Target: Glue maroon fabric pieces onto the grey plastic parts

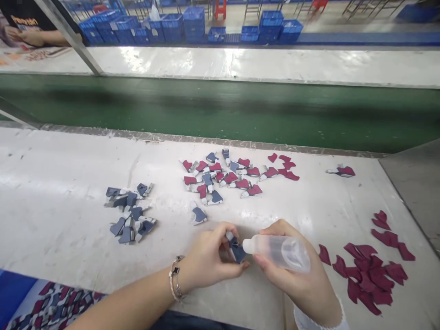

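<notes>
My left hand pinches a small blue-grey cut piece between thumb and fingers, just above the white worktable. My right hand is wrapped round a clear squeeze bottle lying sideways, its white nozzle touching the piece. A bracelet sits on my left wrist. A lone blue piece lies just beyond my left hand.
A pile of blue-grey pieces lies at the left. Mixed blue and dark-red pieces lie in the middle, loose dark-red pieces at the right. A green conveyor belt runs behind the table. Blue crates stand far back. Another person's arm rests at top left.
</notes>
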Action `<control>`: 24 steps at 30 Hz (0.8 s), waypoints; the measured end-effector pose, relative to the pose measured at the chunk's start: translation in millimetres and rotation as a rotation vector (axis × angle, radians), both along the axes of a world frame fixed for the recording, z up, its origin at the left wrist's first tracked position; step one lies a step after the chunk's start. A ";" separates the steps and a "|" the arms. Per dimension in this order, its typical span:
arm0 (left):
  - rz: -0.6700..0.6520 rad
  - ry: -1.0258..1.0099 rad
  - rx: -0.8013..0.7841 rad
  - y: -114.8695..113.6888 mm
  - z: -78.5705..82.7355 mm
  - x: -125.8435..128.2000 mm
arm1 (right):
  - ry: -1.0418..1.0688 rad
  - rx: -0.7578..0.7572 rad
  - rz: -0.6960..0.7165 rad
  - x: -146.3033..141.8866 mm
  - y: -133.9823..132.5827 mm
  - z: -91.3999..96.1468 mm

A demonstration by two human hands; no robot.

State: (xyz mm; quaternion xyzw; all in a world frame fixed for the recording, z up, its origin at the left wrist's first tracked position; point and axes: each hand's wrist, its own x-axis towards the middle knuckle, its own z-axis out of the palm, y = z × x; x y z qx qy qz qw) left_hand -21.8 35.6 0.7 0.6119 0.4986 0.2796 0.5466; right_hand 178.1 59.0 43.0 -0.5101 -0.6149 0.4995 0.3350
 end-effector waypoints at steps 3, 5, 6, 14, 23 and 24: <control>0.011 0.021 0.004 -0.7 -1.9 0.8 | -0.013 -0.026 0.023 0.4 0.0 -1.6; 0.013 0.013 -0.004 -0.5 -3.2 1.1 | -0.021 -0.019 0.026 0.1 0.1 -1.8; 0.015 0.004 -0.007 -0.3 -3.8 1.1 | -0.026 -0.015 0.027 -0.1 0.3 -1.8; 0.019 -0.018 0.002 -0.8 -4.3 1.4 | -0.030 0.011 0.055 -2.9 1.4 -0.9; 0.023 -0.028 -0.020 0.4 -2.2 -0.1 | -0.043 -0.071 0.058 -3.2 0.5 0.7; 0.026 -0.025 -0.019 -0.3 -1.4 -0.2 | -0.054 -0.086 0.063 -3.5 0.6 2.1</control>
